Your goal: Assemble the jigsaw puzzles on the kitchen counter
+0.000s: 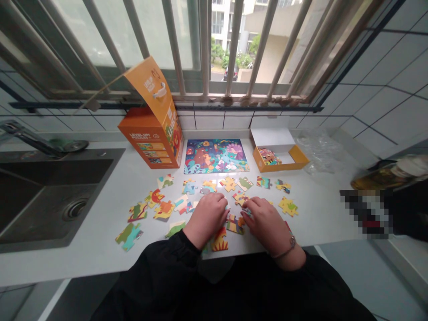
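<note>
Hands, left hand (207,213) and right hand (263,220), curled slightly apart among loose puzzle pieces (165,208), impossible to tell whether pinching any. Tight to the front edge of the table (323,207) at 6 o'clock, with bare room at 3. Hemmed by puzzle picture (216,157) near 12, open box (284,168) at 1, sink (100,154) at 9.
</note>
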Available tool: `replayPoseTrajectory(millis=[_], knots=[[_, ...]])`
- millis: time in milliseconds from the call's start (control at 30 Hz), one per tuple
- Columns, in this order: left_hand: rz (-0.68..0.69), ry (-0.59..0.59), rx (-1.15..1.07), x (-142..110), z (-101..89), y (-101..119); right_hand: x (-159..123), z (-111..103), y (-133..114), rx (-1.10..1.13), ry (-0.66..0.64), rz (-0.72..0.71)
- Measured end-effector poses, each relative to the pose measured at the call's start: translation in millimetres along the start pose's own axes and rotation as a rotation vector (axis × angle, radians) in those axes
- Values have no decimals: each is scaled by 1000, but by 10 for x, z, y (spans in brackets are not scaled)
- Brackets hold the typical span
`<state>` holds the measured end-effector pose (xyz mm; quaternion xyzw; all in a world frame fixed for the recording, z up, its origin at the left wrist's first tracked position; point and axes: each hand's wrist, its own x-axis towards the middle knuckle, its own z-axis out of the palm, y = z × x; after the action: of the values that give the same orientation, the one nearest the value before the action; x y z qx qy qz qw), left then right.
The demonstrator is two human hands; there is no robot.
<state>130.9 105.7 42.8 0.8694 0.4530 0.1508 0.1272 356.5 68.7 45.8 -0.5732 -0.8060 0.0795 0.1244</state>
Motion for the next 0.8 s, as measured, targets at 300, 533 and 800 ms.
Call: replayPoseTrajectory(millis=[300, 533, 800], knots=[[159, -97, 38, 188, 177, 216, 150, 21, 312, 16, -86, 70], [82, -87, 65, 133, 138, 186, 113, 33, 409, 65, -9, 43], [122, -98, 29, -74, 86, 274, 216, 63, 521, 106, 62, 34]])
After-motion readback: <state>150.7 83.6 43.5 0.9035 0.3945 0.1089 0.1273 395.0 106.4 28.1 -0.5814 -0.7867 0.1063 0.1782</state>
